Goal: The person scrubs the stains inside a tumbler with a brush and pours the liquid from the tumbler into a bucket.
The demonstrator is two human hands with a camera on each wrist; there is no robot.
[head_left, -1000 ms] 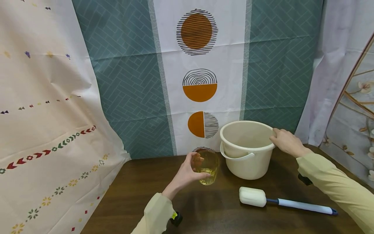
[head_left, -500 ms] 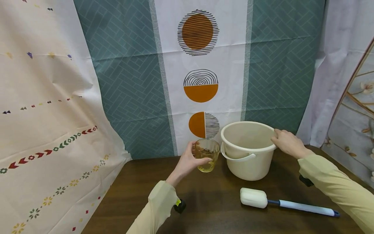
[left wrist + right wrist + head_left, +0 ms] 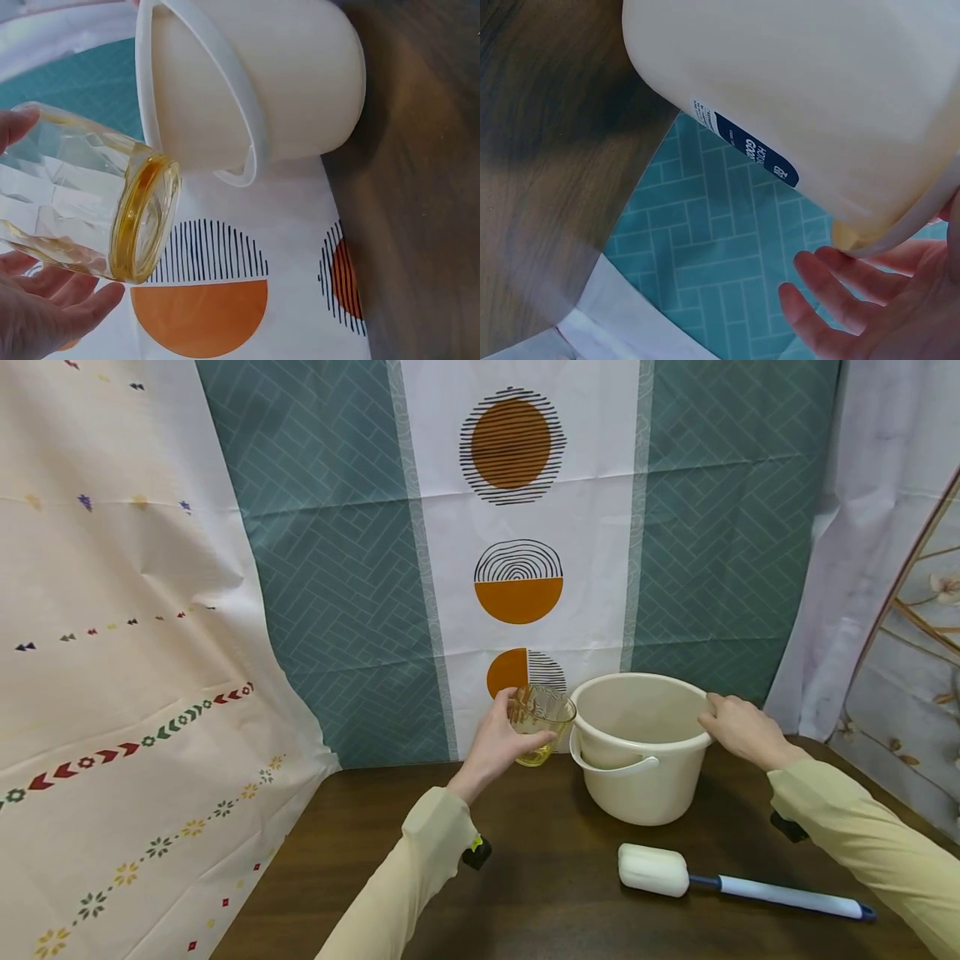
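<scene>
A yellow-tinted glass tumbler (image 3: 542,722) is gripped by my left hand (image 3: 495,745), thumb on the near side and fingers behind. It hangs above the table, tilted, its rim right at the left edge of the cream bucket (image 3: 637,785). In the left wrist view the thick base of the tumbler (image 3: 82,202) faces the camera. My right hand (image 3: 741,728) holds the bucket by the right side of its rim; in the right wrist view the fingers (image 3: 855,281) lie beneath that rim. The bucket stands upright, its white handle (image 3: 618,767) hanging down in front.
A sponge brush with a white head (image 3: 652,870) and a pale blue handle (image 3: 791,895) lies on the dark wooden table (image 3: 540,893), in front of the bucket. Patterned cloth (image 3: 345,568) hangs behind the table, and more cloth (image 3: 135,693) drapes along the left.
My left hand has raised the tumbler and carried it forward and a little right, to the bucket's rim, tilting it on the way. My right hand has stayed on the rim.
</scene>
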